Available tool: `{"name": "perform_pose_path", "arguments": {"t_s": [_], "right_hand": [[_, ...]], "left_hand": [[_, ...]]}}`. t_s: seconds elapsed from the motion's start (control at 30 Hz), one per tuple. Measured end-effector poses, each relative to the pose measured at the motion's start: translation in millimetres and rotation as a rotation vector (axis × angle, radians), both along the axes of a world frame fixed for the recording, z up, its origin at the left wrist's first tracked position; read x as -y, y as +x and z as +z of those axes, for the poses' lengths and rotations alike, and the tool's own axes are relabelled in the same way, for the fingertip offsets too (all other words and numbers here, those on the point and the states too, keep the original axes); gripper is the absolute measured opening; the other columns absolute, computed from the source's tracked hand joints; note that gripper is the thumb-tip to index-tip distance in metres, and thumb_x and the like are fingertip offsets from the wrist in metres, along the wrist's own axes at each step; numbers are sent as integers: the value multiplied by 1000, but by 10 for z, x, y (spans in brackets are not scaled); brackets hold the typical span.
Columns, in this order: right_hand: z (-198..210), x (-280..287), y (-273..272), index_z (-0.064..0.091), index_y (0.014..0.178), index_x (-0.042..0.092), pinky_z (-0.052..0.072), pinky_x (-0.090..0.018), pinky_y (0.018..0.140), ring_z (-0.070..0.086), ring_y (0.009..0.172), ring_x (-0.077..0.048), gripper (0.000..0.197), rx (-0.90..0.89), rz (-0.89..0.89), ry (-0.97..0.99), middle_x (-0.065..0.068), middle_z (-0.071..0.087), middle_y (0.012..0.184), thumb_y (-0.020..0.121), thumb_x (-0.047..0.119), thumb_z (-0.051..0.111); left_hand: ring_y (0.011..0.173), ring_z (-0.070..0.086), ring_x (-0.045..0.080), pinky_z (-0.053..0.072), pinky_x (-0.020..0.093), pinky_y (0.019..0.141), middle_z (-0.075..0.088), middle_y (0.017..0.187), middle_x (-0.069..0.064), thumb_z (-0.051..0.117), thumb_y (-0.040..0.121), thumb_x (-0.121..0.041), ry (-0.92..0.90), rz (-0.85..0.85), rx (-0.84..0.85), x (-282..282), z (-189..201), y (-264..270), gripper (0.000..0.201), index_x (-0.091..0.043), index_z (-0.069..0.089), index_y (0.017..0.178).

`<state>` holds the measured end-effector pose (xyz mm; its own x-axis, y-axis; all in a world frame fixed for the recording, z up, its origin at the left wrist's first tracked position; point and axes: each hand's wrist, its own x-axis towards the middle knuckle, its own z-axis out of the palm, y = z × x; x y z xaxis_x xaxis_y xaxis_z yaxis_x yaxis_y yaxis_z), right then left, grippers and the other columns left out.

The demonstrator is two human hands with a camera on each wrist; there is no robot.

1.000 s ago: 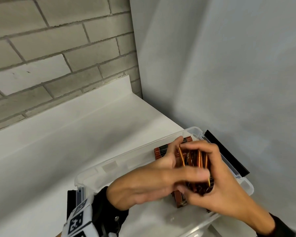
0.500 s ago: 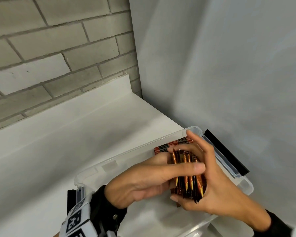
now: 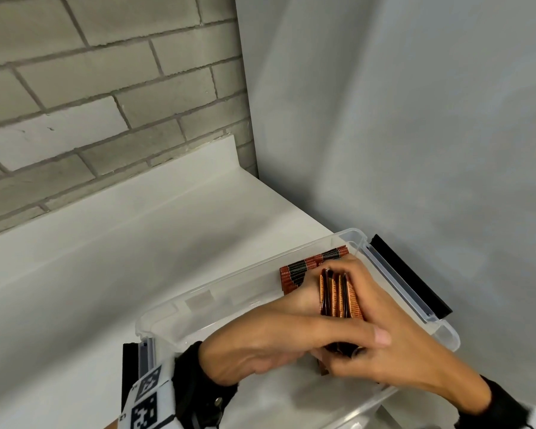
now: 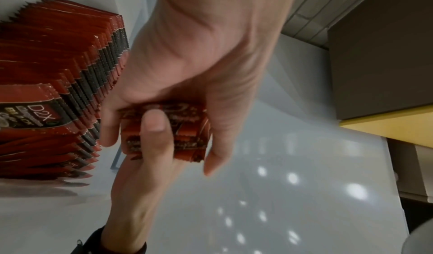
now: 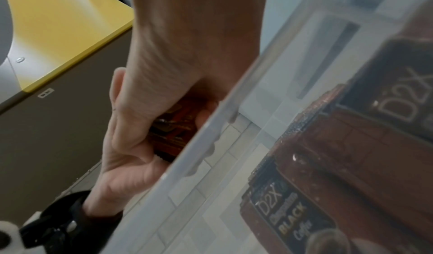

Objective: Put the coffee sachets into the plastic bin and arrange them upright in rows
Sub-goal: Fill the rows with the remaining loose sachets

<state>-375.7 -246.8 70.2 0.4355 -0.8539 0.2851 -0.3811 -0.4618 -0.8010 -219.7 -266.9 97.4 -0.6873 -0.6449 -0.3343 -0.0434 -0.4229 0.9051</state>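
Fingers [image 3: 381, 337] of both hands clasp coffee sachets [image 3: 338, 295] inside plastic bin [image 3: 440, 323]

The coffee sachets [image 5: 288, 213] seen through the plastic bin [image 5: 201, 143] wall read "D2X", "BLACK" and "Coffee"; a line between was too blurred. A stacked sachet [image 4: 35, 113] in the left wrist view showed "D2X".

The sachets [image 3: 338, 297] between my hands are red-orange and black – the row [image 4: 58, 72] behind shows red with black bands (pale lettering). The bin [image 3: 251, 274] is clear, its latch [image 3: 410, 275] black; white worktop [image 3: 121, 258], grey brick wall [image 3: 106, 88].
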Motion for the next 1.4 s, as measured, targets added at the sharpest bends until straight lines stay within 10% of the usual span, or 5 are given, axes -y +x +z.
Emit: {"name": "perform_pose_path", "arguments": {"t_s": [0.17,0.37,0.87,1.2,1.4], "right_hand": [[-17,25,51,33,128,40,37,-13,96,33,123,-9,92,-48,-112,-103,15,26,126,50,56,80],[51,111,-100,37,130,49,49,-23,89,52,114,-7,90,341,-175,212,16,46,123,52,74,75],[78,111,-121,73,83,30,53,-17,70,67,78,-10,14,640,-282,231,2,72,84,73,22,68],[-25,84,-244,75,93,17,52,-22,88,62,112,-16,19,468,-119,192,-1,67,113,82,30,68],[-19,98,-209,67,101,14,54,-23,76,66,86,-21,15,627,-294,435,-6,71,97,89,16,59]], "left_hand": [[66,59,5,46,17,59,58,69,-2,60,70,5,-8,-20,-30,93,-11,16,24,-18,63,77],[79,69,21,56,30,68,70,90,13,60,62,6,62,73,-168,333,-40,161,39,-9,71,96],[88,67,28,56,41,80,67,111,13,79,66,-50,288,163,-331,512,-297,235,53,-28,65,113],[97,69,28,58,44,77,69,112,11,84,57,-3,273,65,-438,503,-311,247,48,-21,73,100],[87,72,22,59,38,77,74,95,10,63,70,2,216,224,-446,491,-276,206,30,-17,78,87]]}}
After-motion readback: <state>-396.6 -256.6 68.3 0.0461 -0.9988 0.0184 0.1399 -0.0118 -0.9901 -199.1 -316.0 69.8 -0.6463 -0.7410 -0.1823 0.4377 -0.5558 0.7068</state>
